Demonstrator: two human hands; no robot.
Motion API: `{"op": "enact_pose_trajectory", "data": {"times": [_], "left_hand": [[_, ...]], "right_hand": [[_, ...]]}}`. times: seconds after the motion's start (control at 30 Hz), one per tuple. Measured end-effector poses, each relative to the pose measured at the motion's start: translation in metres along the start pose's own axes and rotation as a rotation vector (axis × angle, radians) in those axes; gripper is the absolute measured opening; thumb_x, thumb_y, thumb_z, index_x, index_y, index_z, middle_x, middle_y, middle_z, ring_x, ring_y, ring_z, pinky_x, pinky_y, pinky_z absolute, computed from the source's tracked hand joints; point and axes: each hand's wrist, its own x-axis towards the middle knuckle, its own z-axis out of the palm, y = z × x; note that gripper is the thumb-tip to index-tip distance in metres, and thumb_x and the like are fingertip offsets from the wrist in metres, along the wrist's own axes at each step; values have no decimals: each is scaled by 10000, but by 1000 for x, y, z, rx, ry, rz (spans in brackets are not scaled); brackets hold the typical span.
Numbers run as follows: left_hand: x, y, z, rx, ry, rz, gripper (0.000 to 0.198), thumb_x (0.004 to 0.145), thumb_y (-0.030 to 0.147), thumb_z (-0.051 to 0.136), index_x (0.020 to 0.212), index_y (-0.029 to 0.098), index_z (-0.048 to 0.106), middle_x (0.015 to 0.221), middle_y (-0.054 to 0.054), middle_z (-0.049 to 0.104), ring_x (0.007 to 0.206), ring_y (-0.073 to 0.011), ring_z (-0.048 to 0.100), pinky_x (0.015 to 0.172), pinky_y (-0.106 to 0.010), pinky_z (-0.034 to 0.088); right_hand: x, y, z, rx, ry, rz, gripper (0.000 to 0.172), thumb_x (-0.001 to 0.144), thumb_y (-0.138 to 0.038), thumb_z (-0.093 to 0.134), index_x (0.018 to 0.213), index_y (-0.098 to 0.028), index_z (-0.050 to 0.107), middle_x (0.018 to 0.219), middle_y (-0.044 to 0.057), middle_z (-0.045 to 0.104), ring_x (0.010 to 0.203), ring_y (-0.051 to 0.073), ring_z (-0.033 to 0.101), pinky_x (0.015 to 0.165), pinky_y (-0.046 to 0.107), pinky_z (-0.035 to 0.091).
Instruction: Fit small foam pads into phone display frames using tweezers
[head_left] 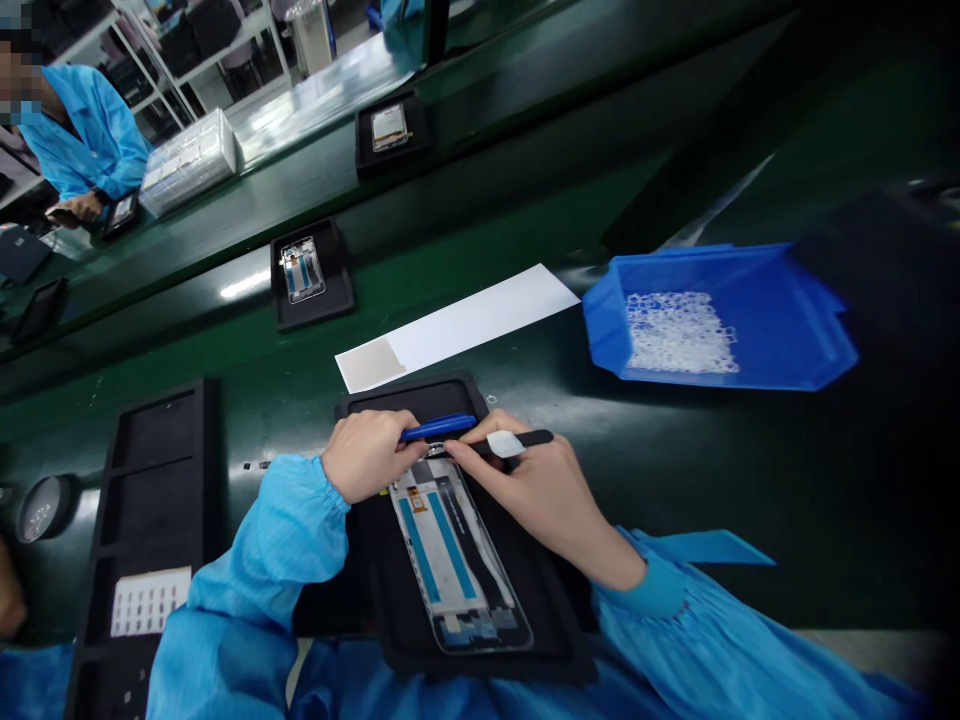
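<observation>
A phone frame [450, 560] with two blue strips and a flex cable lies face up in a black foam tray [390, 610]. My left hand [371, 455] is closed on a blue pen-like tool [442, 426], held crosswise over the frame's top end. In my right hand [536, 490] is a pair of black tweezers [536, 437] with a white wrap on it. The tweezers' tips reach the frame's top end, near a small shiny ring-like part [435, 450]. Fingers of both hands partly hide that end, so whether the tips grip anything cannot be made out.
A blue bin [780, 320] of small white rings stands at right. Beyond my tray lies a white paper strip [480, 315]. A compartmented black tray [150, 500] is at left, beside a round dish [46, 508]. Across the line, other trays [337, 290] hold phone frames; a co-worker [90, 130] sits there.
</observation>
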Motion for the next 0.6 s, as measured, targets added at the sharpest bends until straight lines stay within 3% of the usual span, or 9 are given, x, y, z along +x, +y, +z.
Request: {"op": "enact_pose_trajectory", "data": {"times": [0.2, 0.33, 0.4, 0.47, 0.6], "left_hand": [[-2, 5, 4, -30, 50, -34, 165, 889, 363, 561, 925, 241, 667, 839, -14, 720, 822, -245, 685, 632, -299, 453], [-34, -2, 17, -200, 332, -50, 141, 899, 332, 572, 975, 243, 650, 953, -14, 711, 884, -211, 672, 740, -294, 494], [-61, -10, 31, -321, 500, -96, 169, 914, 328, 552, 1023, 244, 650, 973, -25, 697, 912, -195, 665, 799, -287, 505], [-91, -16, 51, -403, 576, -192, 248, 916, 331, 539, 1122, 240, 644, 994, -44, 681, 932, -199, 664, 827, -301, 521], [-137, -4, 96, -532, 463, -362, 505, 846, 340, 618, 1342, 264, 556, 1303, -86, 589, 1111, -261, 633, 927, -376, 536]], "right_hand": [[-3, 0, 6, -87, 90, -189, 259, 921, -353, 592, 703, -214, 570, 609, -12, 615, 539, 152, 580, 526, 285, 411], [-8, 4, 5, -60, 129, -325, 225, 912, -315, 616, 709, -218, 598, 630, -3, 652, 560, 165, 593, 579, 318, 433], [-11, 10, 3, 2, 148, -267, 184, 895, -328, 636, 740, -228, 629, 665, 6, 670, 599, 181, 618, 602, 332, 465], [-14, 16, 2, 66, 211, -170, 178, 874, -366, 645, 748, -240, 640, 691, 13, 675, 661, 207, 648, 663, 362, 506], [-23, 19, 4, 238, 278, 58, 204, 836, -430, 627, 751, -245, 611, 726, 24, 666, 890, 280, 685, 862, 462, 514]]}}
